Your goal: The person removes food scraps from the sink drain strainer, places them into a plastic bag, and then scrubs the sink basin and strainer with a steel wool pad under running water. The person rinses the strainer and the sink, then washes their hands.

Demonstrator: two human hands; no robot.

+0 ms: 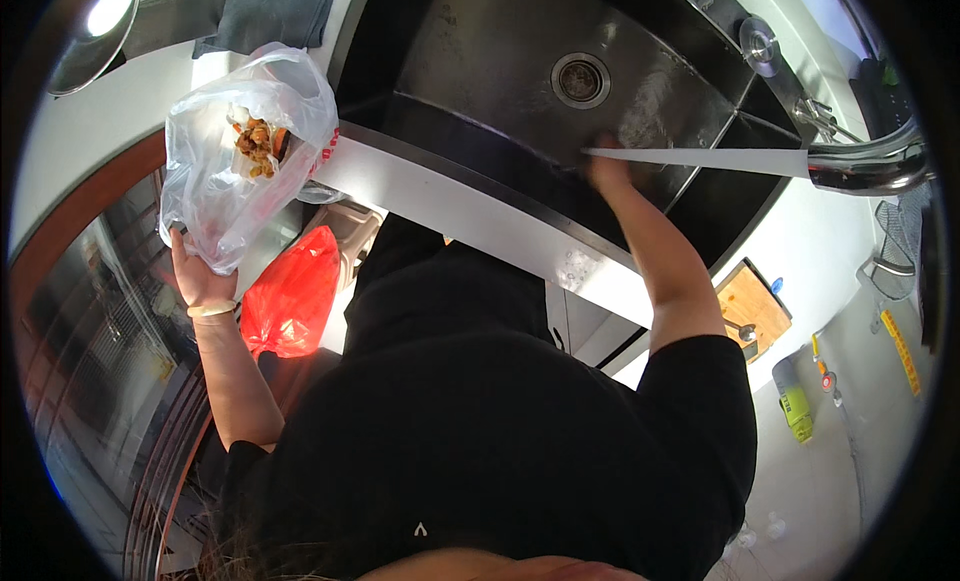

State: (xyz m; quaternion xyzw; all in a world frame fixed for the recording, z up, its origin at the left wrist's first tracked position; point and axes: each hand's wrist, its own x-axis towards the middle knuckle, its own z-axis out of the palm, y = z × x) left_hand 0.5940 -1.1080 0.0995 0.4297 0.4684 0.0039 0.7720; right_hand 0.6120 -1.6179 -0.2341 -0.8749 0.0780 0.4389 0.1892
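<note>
My left hand (204,277) holds up a translucent white plastic bag (206,183) by its near side, left of the sink. The bag's mouth gapes, and brown and orange food scraps (259,147) show inside. My right hand (609,168) is in the dark metal sink (480,63), at the end of a stream of water (712,158). That stream comes from a chrome faucet (870,166) on the right. Blur and shadow hide the right fingers, so whether they hold anything is unclear. A round drain (581,82) lies beyond this hand in the sink floor.
A red plastic bag (294,292) hangs or stands low below my left hand, beside a beige container (360,232). The sink's pale front edge (480,194) runs before my body. A wooden cutting board (754,311) lies to the right. A metal lid or pan (94,37) sits far left.
</note>
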